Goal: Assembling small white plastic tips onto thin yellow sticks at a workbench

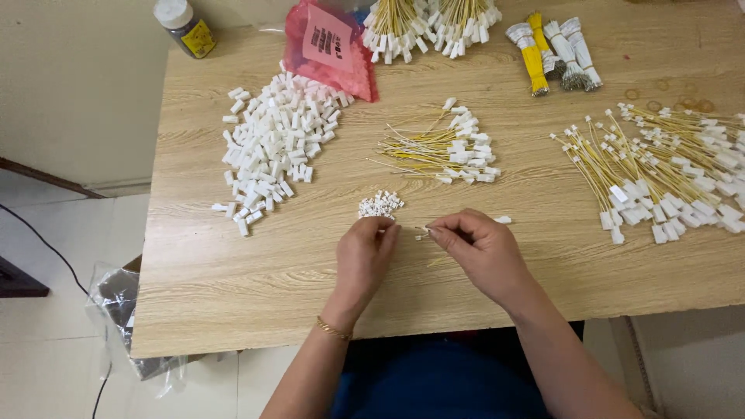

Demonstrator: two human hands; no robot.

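Observation:
My left hand [365,254] rests on the wooden table [233,287] with fingers curled, pinching something small that I cannot make out. My right hand [477,247] pinches a thin yellow wire with a small white connector [421,232] at its tip, held between the two hands. Just beyond my left hand lies a small heap of tiny white connectors [380,205]. Farther back in the middle lies a loose pile of yellow wires with white plugs [446,151].
A big heap of white plastic housings [272,143] lies at the left. A large pile of finished yellow wires [667,174] covers the right. Bundled wires [431,27], tied yellow and white bundles [555,54], a pink bag [330,46] and a small bottle [185,27] sit at the back.

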